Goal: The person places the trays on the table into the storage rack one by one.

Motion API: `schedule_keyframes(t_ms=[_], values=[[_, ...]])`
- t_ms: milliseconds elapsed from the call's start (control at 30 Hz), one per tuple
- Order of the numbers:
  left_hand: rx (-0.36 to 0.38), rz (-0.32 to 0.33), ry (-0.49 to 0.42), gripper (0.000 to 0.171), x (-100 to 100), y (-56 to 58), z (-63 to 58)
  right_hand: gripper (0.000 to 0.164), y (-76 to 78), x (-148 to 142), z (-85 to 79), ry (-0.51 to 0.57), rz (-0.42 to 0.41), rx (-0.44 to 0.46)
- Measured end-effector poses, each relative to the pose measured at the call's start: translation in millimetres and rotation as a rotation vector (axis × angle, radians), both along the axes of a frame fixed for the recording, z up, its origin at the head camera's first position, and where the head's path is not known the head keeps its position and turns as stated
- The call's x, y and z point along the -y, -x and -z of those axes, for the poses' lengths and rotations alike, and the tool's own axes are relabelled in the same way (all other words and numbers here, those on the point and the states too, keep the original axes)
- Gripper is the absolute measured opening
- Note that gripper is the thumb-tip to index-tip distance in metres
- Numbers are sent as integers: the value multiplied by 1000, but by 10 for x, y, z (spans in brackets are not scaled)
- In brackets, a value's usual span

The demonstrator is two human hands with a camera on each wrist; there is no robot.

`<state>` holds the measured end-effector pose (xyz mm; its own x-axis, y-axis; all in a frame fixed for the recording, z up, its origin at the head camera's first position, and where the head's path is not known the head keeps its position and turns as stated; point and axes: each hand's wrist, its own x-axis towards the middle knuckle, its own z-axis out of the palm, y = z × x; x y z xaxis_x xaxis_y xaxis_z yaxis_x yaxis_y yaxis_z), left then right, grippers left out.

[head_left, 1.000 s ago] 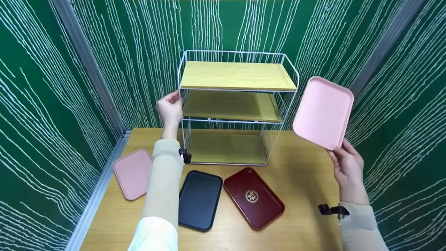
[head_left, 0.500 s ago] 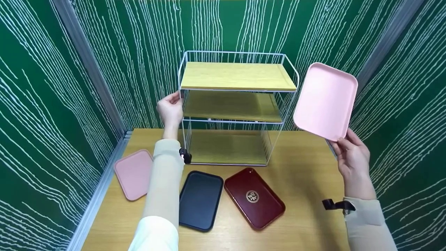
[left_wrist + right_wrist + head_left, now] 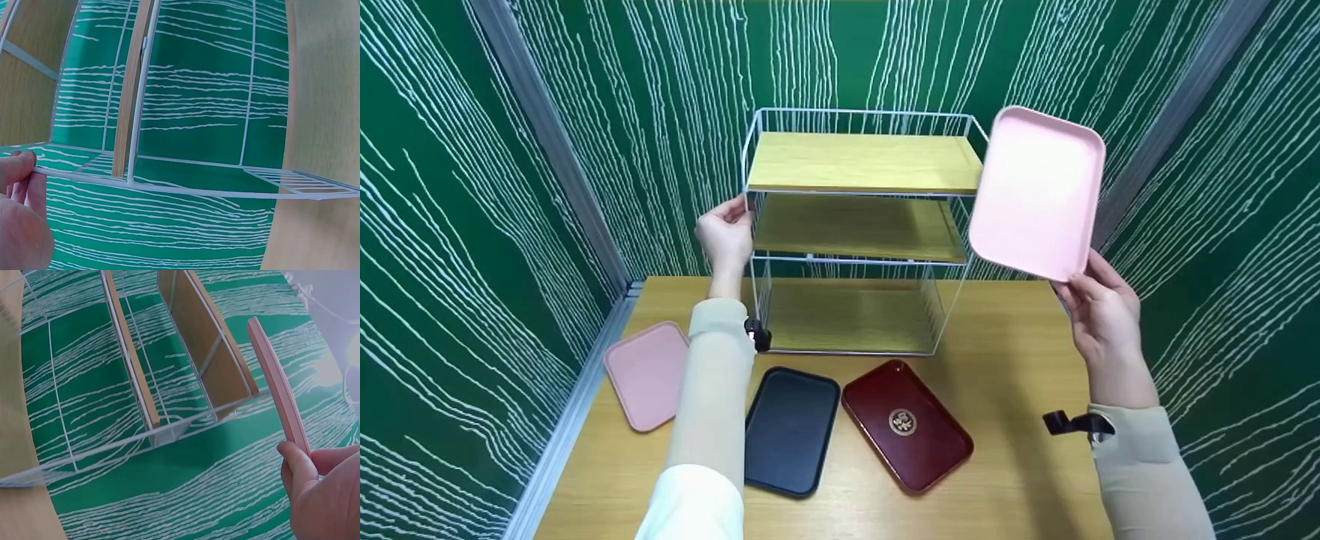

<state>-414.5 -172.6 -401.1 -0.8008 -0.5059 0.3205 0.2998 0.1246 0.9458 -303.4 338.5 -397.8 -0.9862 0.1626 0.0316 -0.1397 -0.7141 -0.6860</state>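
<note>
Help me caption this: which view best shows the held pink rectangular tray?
The head view: the held pink rectangular tray shows nearly its whole face. The right wrist view shows it almost edge-on; the left wrist view misses it.

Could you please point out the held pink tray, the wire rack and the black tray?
Held pink tray (image 3: 1037, 193), head view: flat middle.
Wire rack (image 3: 859, 227), head view: middle shelf.
Black tray (image 3: 793, 433), head view: flat middle.

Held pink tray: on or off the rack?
Off: the right hand holds the tray; right wrist view shows a gap between it and the top shelf.
</note>
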Motion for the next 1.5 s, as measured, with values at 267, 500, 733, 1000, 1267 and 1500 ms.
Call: schedule_keyframes(t_ms=[267,500,733,1000,1267,1500], values=[[9,-4,-19,27,19,-13,-11,58,93,259,-111,-60,-41,-30],[1,-17,10,27,19,-18,4,61,190,490,-192,-127,-85,-33],[20,-15,6,28,22,-39,3,64,269,718,-276,-216,-117,-7],[50,-12,-2,27,36,-30,9,64,377,859,-380,-217,-143,38],[55,0,12,26,22,-28,-1,68,471,884,-528,-143,-189,97],[50,1,17,28,12,-21,-5,67,551,881,-615,-174,-194,128]])
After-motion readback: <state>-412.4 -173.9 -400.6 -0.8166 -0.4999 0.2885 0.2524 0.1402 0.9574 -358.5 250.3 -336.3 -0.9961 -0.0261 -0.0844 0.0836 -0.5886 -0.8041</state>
